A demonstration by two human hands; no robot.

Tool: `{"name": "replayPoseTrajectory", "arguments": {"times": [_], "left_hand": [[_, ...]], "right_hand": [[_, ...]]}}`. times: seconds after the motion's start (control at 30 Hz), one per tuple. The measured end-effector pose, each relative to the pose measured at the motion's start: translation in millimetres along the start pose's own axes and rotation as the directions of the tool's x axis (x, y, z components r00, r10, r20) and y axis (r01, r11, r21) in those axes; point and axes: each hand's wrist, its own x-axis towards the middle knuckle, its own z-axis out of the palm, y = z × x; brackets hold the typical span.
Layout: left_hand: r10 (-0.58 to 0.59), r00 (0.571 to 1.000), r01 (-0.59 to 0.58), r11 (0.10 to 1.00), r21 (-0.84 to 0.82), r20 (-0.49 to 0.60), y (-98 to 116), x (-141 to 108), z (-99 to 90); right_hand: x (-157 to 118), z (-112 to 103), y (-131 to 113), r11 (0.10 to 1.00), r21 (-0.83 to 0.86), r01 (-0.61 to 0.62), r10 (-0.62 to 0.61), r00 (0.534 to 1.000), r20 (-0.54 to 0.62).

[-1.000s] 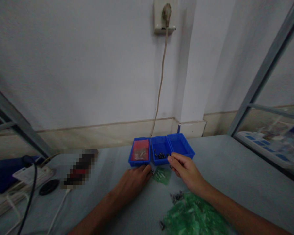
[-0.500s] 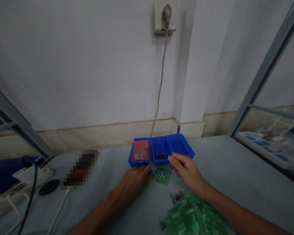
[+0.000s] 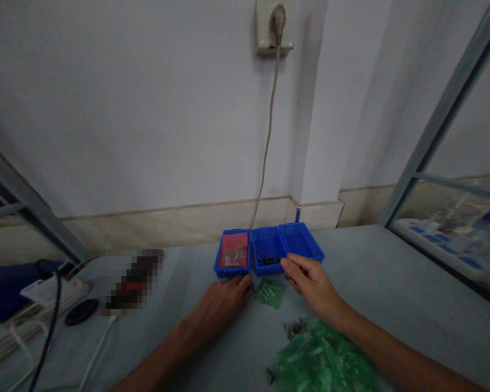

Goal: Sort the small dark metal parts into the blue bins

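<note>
My left hand (image 3: 231, 294) rests on the table in front of the left blue tray (image 3: 216, 268), its fingers closed round something small and dark at the fingertips. Beside it lies a small green bag (image 3: 270, 293) with thin metal pieces. My right hand (image 3: 306, 275) is pinched at the front right corner of the middle blue tray (image 3: 265, 235), where small dark parts (image 3: 268, 259) lie. What its fingertips hold is too small to name. The left tray bears a red sheet (image 3: 235, 243) and a clear bag of small pieces. Nothing shows inside the right blue tray (image 3: 301, 242).
A heap of green bags (image 3: 324, 362) lies at the front, with loose metal parts (image 3: 295, 329) beside it. On the left are a blurred-out device, a black round object (image 3: 82, 312), cables and a power strip. Metal frame bars stand at both sides.
</note>
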Motion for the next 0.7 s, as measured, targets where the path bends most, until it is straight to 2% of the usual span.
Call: {"name": "replayPoseTrajectory", "arguments": {"times": [0.7], "left_hand": [[0.004, 1.000, -0.004, 1.000, 0.007, -0.015, 0.3, 0.2, 0.6]], "right_hand": [[-4.1, 4.2, 2.7, 0.996, -0.083, 0.046, -0.041, 0.998, 0.056]]}}
